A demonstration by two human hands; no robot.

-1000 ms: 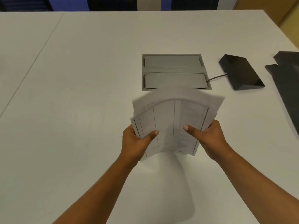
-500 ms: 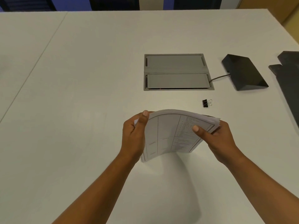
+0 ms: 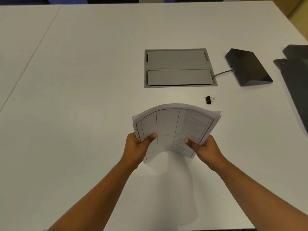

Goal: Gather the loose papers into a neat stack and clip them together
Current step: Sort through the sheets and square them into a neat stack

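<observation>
Head view: my left hand (image 3: 138, 147) and right hand (image 3: 204, 146) grip the gathered papers (image 3: 175, 129) upright and bowed above the white table (image 3: 83, 80), edges nearly squared, while the binder clip (image 3: 209, 99) lies unused just beyond them, clipping not yet done.

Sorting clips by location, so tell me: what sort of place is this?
Probably an office meeting room. A large white table has a grey cable hatch set flush into it, a black wedge-shaped device is cabled into that hatch, plus printed papers and a binder clip.
</observation>
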